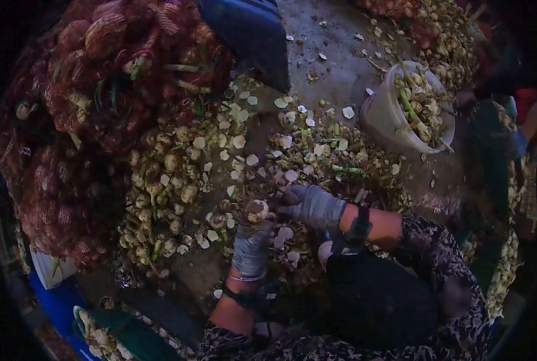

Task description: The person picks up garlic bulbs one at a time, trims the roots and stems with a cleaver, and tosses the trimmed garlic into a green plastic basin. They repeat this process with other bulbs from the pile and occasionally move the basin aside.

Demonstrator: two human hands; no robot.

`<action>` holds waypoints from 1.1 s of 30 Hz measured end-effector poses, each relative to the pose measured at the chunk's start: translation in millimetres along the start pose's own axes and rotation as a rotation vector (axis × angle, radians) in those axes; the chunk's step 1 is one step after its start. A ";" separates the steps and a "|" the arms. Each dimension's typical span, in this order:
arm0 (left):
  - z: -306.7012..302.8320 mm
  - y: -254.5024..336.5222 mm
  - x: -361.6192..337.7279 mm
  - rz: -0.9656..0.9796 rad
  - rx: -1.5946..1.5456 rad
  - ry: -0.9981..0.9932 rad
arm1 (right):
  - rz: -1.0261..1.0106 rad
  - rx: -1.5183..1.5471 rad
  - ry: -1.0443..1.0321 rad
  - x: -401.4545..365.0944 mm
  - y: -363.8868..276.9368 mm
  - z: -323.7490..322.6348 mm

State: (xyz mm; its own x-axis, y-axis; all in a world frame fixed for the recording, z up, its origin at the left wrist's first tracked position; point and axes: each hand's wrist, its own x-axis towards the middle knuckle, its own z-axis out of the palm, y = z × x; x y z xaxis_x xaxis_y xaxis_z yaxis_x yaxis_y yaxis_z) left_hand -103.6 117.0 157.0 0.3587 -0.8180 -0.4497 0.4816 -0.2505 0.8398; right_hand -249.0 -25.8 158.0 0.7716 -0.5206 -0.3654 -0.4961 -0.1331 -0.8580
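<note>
My left hand [253,245], in a grey glove, is closed around a garlic bulb [257,210] with its pale, round side facing up. Close beside the bulb on the right is my right hand [314,206], gloved too, its fingers curled and pointing at the bulb. Whatever those fingers grip is hidden or too dark to make out. Beneath both hands lie cut garlic trimmings [316,157], stalk pieces and papery skin. A heap of whole garlic bulbs [172,180] spreads to the left of my hands.
Red mesh sacks of garlic [100,78] are stacked at the left. A white bucket [389,111] with garlic and stalks stands tilted at the upper right. A blue plastic object [250,36] juts in at the top. Another person's arm [530,123] shows at the right edge.
</note>
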 end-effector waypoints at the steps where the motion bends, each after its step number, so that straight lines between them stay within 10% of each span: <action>1: -12.2 -3.2 1.9 0.014 0.076 -0.047 | 0.000 -0.002 -0.002 -5.4 -5.4 -7.3; 5: -25.4 -13.4 5.8 0.069 -0.333 -0.395 | -0.009 -0.357 0.024 -33.4 -26.0 -28.6; 14: -76.0 -127.7 22.3 -0.230 -0.463 -0.271 | -0.212 -0.494 -0.139 -43.6 -46.3 -28.0; 28: -37.0 -43.2 -10.4 -0.198 -0.586 -0.398 | -0.166 -0.626 -0.191 -26.7 32.9 -16.1; 30: -22.3 -6.8 -23.9 -0.172 -0.640 -0.432 | 0.081 -0.564 0.022 -26.8 75.1 -39.1; 33: -24.9 41.9 -50.0 -0.176 -0.056 -0.103 | 0.165 -0.592 0.002 -31.9 65.8 -37.7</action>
State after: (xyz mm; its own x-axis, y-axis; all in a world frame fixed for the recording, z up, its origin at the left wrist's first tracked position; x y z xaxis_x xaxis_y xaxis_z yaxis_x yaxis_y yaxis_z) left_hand -81.4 160.3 207.1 0.1830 -0.8131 -0.5526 0.5748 -0.3674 0.7311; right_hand -321.2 -49.7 126.9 0.6655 -0.5755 -0.4753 -0.7461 -0.4961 -0.4441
